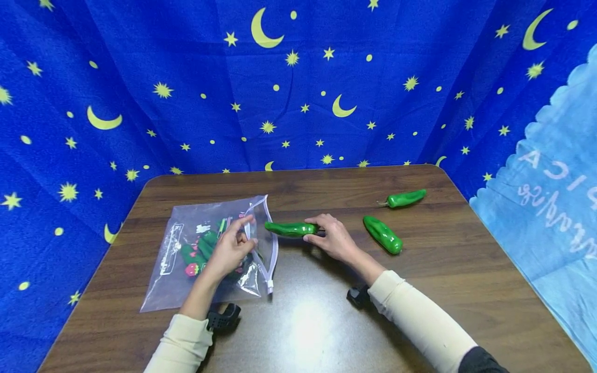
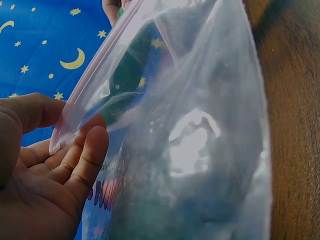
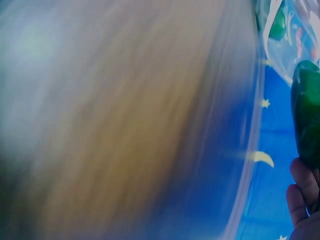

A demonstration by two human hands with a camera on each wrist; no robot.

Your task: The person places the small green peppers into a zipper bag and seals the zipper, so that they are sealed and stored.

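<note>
A clear zip bag [image 1: 160,287] with a printed design lies on the left of the table, its mouth turned right and parted. Green peppers [image 1: 208,244] show through the plastic. My left hand [image 1: 229,251] pinches the bag's rim near the mouth; in the left wrist view its fingers [image 2: 90,155] are at the edge of the plastic. Just right of the mouth, my right hand [image 1: 333,239] grips a green pepper [image 1: 290,230] by its stem end, tip pointing at the bag. The same pepper [image 3: 306,110] stands at the right edge of the right wrist view.
Two more green peppers lie right of my right hand: a nearer one [image 1: 382,234] and a farther one [image 1: 407,199] with a stem. The white zip slider [image 1: 270,285] sits at the near end of the bag's mouth. A blue star-patterned cloth [image 1: 298,124] hangs behind the wooden table [image 1: 420,290].
</note>
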